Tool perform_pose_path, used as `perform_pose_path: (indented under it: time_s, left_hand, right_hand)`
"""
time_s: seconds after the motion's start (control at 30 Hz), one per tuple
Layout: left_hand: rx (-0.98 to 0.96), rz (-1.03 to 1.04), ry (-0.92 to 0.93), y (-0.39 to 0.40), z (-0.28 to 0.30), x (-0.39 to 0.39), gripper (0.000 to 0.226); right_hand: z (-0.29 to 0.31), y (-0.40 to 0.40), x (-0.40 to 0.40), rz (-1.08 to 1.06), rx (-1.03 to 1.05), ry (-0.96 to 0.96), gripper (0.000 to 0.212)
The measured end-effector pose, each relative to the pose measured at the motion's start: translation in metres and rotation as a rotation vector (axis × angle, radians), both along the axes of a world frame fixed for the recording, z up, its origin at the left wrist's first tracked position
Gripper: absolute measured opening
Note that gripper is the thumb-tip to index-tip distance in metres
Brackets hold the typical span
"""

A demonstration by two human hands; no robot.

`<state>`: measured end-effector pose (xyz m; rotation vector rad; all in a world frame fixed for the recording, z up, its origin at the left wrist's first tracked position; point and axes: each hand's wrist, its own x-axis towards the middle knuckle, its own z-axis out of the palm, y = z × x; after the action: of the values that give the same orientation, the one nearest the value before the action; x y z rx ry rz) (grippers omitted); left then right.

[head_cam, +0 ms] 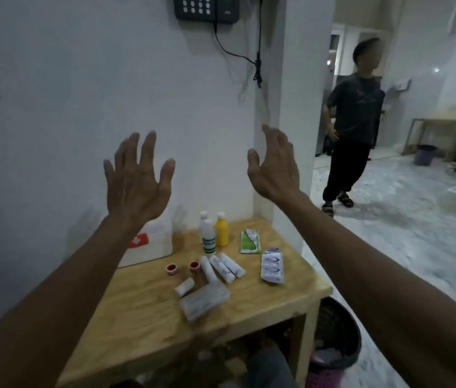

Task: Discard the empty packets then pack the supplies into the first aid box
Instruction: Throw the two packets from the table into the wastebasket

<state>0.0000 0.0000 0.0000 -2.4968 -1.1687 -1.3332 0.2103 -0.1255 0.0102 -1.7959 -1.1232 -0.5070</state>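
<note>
My left hand [137, 180] and my right hand [274, 163] are both raised in front of the wall, fingers spread, holding nothing. Below them, on a small wooden table [143, 312], stands a white first aid box [151, 245] with a red cross label, partly hidden by my left forearm. Beside it are two white bottles [207, 236] and a yellow bottle [221, 229]. A green packet [250, 241] and a blue-white packet [272, 266] lie to the right. Several white rolls [222, 267], two red-centred tape rolls [182, 267] and a clear plastic case [204, 301] lie in the middle.
A dark basket bin [336, 331] sits on the floor right of the table. The table stands against a white wall with a keypad device [207, 8] and cable. A person in dark clothes [352, 121] stands in the doorway at right. A purple bucket [425, 155] is farther back.
</note>
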Motion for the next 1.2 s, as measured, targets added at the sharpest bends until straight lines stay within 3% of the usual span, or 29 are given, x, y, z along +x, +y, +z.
perform_pose_path:
  time_s: [0.13, 0.4, 0.67, 0.73, 0.83, 0.97, 1.2]
  left_hand:
    - [-0.060, -0.186, 0.042, -0.010, -0.036, 0.039, 0.060]
    - [-0.437, -0.385, 0.234, 0.002, -0.125, 0.144, 0.050]
    - [-0.595, -0.288, 0.421, 0.031, -0.194, 0.223, 0.045]
    - [-0.622, -0.274, 0.411, 0.041, -0.207, 0.240, 0.042]
    - [-0.648, -0.184, 0.455, 0.050, -0.219, 0.258, 0.055]
    - [-0.732, -0.144, 0.426, 0.058, -0.222, 0.274, 0.079]
    - [-0.864, -0.200, 0.143, 0.051, -0.213, 0.278, 0.066]
  right_hand:
    - [-0.045, -0.014, 0.025, -0.025, -0.085, 0.196, 0.061]
    - [-0.169, -0.017, 0.080, -0.061, -0.423, 0.584, 0.072]
    - [-0.240, 0.009, 0.115, -0.076, -0.611, 0.596, 0.085]
    - [-0.245, 0.015, 0.122, -0.096, -0.661, 0.536, 0.076]
    - [-0.246, 0.021, 0.127, -0.105, -0.651, 0.487, 0.045]
    - [-0.247, 0.024, 0.130, -0.068, -0.562, 0.590, 0.023]
    - [-0.237, 0.011, 0.144, -0.080, -0.381, 0.778, 0.024]
